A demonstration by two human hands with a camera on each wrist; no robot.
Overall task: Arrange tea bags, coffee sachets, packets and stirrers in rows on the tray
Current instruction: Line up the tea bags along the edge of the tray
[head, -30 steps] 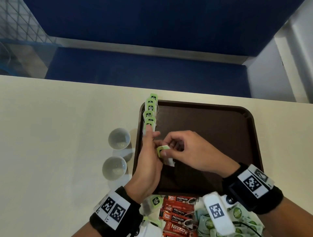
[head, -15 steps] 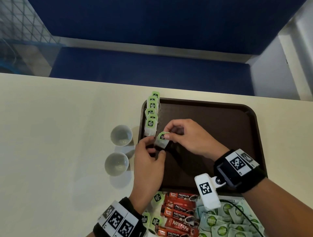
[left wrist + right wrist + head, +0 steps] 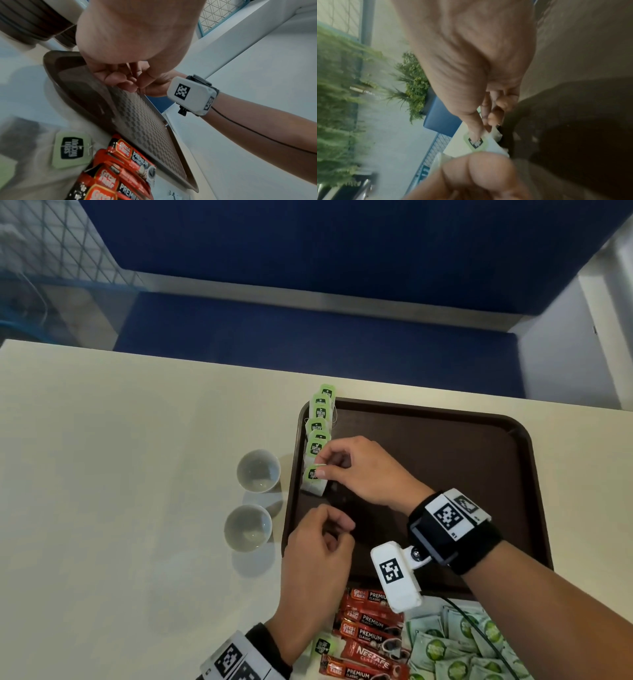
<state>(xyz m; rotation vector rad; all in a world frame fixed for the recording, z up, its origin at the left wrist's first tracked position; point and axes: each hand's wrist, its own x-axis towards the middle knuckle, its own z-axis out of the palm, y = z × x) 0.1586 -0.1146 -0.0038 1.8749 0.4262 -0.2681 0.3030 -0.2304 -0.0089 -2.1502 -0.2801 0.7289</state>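
Note:
A dark brown tray (image 3: 428,460) lies on the cream table. Several green-tagged tea bags (image 3: 320,416) stand in a row along its left edge. My right hand (image 3: 320,469) pinches the nearest tea bag (image 3: 312,480) by its tag at the near end of that row; in the right wrist view the thumb lies on the tea bag's tag (image 3: 476,142). My left hand (image 3: 337,530) hovers over the tray's near left part, just short of that bag, with curled fingers (image 3: 120,79) that hold nothing I can see.
Two white cups (image 3: 258,470) (image 3: 248,527) stand left of the tray. Red coffee sachets (image 3: 370,631), green-and-white packets (image 3: 455,648) and a loose tea bag (image 3: 322,645) lie on the table at the tray's near edge. A blue bench runs beyond the table's far edge.
My right hand carried the tea bag left and away from me to the near end of the row. My left hand let go of it and drew back towards me.

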